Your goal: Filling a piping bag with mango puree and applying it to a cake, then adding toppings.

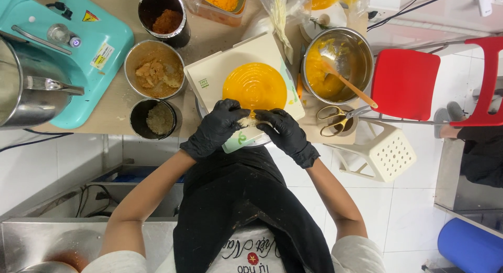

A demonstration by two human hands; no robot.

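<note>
A pale lump (pixel 247 121) is pinched between both gloved hands, left hand (pixel 217 127) and right hand (pixel 285 132), at 6 o'clock of the finished orange disc (pixel 255 87); shaping appears unfinished.

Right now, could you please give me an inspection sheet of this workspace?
Surface: tan table, smeared and crowded.
Job's things: pale lump of dough pinched between both hands, by the orange disc on a cream board.
Clutter: three tins of crumbly fillings, steel bowl of orange paste with wooden spoon, scissors, teal mixer.
Grippers: left hand and right hand, black-gloved, both closed on the dough.
Cables: black cable behind the bowl.
Surroundings: red chair, white stool, another person's foot.
</note>
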